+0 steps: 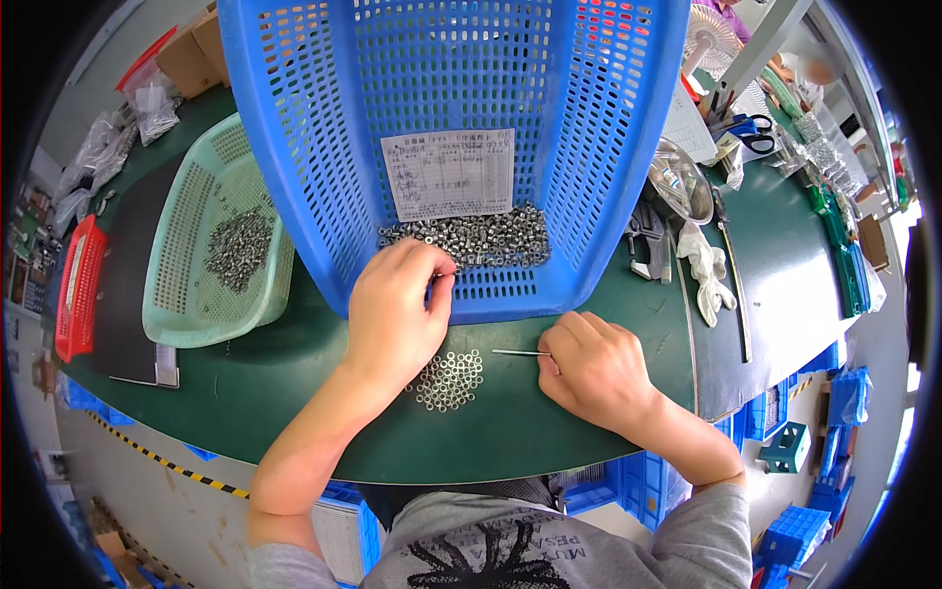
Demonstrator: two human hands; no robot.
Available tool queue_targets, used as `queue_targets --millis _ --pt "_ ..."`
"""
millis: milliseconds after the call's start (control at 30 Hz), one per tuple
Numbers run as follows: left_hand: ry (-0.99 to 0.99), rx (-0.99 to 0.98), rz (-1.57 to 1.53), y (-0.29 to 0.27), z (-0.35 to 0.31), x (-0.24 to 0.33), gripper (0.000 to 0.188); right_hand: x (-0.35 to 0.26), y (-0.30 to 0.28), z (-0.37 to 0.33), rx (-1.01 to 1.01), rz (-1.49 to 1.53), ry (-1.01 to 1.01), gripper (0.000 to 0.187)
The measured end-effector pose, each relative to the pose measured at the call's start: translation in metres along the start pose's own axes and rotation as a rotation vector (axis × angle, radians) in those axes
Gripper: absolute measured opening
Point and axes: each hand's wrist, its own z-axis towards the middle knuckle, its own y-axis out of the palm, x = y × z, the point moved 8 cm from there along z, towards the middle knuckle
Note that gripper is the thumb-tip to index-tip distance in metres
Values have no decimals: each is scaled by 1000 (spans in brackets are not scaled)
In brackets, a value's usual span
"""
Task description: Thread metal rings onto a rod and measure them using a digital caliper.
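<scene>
My left hand [400,302] reaches over the front lip of a tall blue plastic basket [451,306], its thumb and fingers pinched at the heap of small metal nuts [491,238] inside. Whatever sits between those fingertips is too small to make out. To the right, just above the green table, my right hand [595,369] is closed around a thin metal rod [520,352], whose free end points left. Between the two hands lies a loose pile of small silver rings [449,381]. A printed paper slip [449,175] rests inside the basket behind the nuts.
Left of the blue basket stands a light green basket [165,294] with dark metal parts [240,247], beside a red basket [82,290]. On the right are a caliper [649,241], a white glove [705,270], a metal bowl [692,188] and blue-handled scissors [756,133].
</scene>
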Motion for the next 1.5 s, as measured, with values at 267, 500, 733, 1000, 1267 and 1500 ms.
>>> queue_targets --millis 267,500,733,1000,1267,1500 --pt "-520 -183 -1099 21 -25 -19 11 -1 -42 34 227 327 40 12" --pt "-574 -291 -1307 34 -41 -7 13 9 -23 25 397 684 93 8" --pt "-612 -310 -1421 35 -44 -7 14 15 -16 21 396 736 160 8" --pt "-533 -263 -1319 34 -41 -11 11 7 -21 23 408 576 84 11" --pt "-463 -233 -1232 36 -41 -6 10 3 -13 21 312 493 1 20" --pt "-371 -165 -1133 28 -40 -3 10 -12 -18 20 289 257 -27 22"
